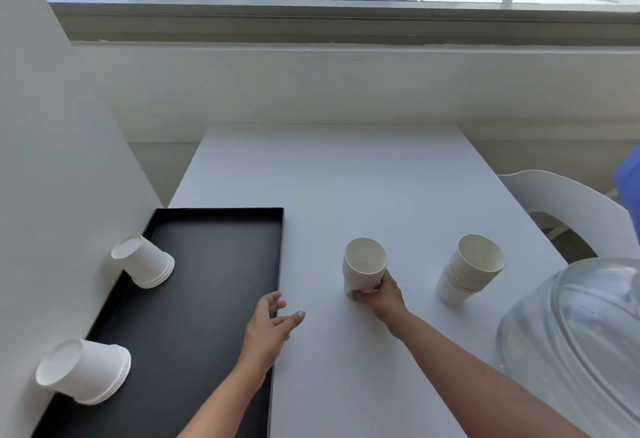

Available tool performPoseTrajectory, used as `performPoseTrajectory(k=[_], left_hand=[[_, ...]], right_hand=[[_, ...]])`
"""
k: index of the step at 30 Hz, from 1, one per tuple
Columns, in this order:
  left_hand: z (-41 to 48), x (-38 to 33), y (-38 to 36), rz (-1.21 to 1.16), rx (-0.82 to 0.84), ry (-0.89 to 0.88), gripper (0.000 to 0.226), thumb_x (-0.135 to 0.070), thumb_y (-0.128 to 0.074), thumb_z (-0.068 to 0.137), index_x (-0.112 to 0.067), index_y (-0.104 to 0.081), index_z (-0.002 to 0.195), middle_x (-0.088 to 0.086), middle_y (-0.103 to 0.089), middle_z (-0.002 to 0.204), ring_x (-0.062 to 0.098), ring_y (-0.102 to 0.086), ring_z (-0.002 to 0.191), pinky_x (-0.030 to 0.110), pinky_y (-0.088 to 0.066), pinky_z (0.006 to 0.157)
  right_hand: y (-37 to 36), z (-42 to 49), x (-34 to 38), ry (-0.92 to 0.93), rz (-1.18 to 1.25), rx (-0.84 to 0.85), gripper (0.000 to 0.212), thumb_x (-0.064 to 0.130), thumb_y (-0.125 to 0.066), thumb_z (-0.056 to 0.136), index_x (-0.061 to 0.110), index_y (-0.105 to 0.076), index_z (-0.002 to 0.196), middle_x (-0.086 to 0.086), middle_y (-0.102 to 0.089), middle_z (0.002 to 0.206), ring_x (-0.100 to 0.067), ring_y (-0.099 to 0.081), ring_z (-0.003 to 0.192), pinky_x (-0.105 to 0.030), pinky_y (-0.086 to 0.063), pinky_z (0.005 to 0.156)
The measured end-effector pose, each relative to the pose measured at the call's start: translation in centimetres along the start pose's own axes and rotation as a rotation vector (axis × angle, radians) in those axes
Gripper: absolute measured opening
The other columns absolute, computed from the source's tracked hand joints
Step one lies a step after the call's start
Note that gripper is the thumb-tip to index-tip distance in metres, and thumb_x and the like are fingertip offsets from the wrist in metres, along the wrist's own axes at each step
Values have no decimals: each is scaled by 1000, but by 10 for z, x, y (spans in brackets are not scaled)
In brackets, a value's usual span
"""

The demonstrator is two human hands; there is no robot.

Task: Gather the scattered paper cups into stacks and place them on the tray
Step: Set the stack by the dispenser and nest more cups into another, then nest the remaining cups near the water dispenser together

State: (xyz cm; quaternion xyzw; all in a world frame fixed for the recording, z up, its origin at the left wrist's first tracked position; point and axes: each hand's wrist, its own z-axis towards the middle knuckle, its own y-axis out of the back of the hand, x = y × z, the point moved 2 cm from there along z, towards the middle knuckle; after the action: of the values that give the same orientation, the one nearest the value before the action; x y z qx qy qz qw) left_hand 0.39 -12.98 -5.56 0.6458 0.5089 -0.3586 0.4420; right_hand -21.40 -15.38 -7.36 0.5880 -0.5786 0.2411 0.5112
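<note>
with the right hand (379, 295) clamped low on the short cup stack (364, 266), between the tray (214, 281) and the taller stack (467, 273) on the worktop (346, 178), and the left hand (268, 325) open, fingers spread above the tray's rim: lift straight, squeeze lightly, set down clear of the upturned stacks (143, 261) already on the tray.

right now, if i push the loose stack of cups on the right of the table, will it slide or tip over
The loose stack stands on its narrow base with wide rims up, so a high push would probably tip it. Pushed low, it likely slides on the smooth table. Nested paper: probably light, fairly stiff.
</note>
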Motion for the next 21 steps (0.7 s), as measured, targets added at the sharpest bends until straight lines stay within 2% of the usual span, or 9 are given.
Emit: performPoseTrajectory(k=[5,11,13,17,21], left_hand=[[-1,-2,-4,13,23,-4,56,-20,-68,83,-17,-40,132,-1,-49,123,2,-55,88,26,-47,75],[-9,-2,-13,40,82,-21,52,-21,-67,83,-18,-42,129,0,-50,123,8,-56,91,28,-48,76],[-13,-1,-18,52,109,-19,51,-21,-67,83,-18,-43,128,0,-50,123,12,-57,94,30,-48,77],[-22,4,-32,61,179,-10,42,-21,-65,85,-21,-46,123,1,-52,123,17,-56,101,29,-48,76],[-31,9,-52,91,243,-12,34,-21,-60,88,-26,-45,118,1,-53,123,21,-56,106,30,-49,77]], right_hand=[[-2,1,-8,-46,-58,-3,55,17,-78,71,18,-49,117,-10,-52,124,-23,-53,110,-32,-45,84],[9,-18,-21,-69,-202,-20,67,19,-73,78,14,-38,134,-6,-41,135,-21,-44,123,-25,-38,93],[16,-27,-24,-31,-335,-30,66,23,-70,80,14,-37,136,-7,-39,139,-21,-38,129,-28,-36,101],[26,-53,-36,96,-841,61,64,38,-54,90,16,-26,143,-3,-23,152,-23,-19,140,-36,-28,110],[38,-78,-59,128,-1000,103,62,42,-44,94,17,-19,145,0,-11,157,-20,-9,144,-40,-19,114]])
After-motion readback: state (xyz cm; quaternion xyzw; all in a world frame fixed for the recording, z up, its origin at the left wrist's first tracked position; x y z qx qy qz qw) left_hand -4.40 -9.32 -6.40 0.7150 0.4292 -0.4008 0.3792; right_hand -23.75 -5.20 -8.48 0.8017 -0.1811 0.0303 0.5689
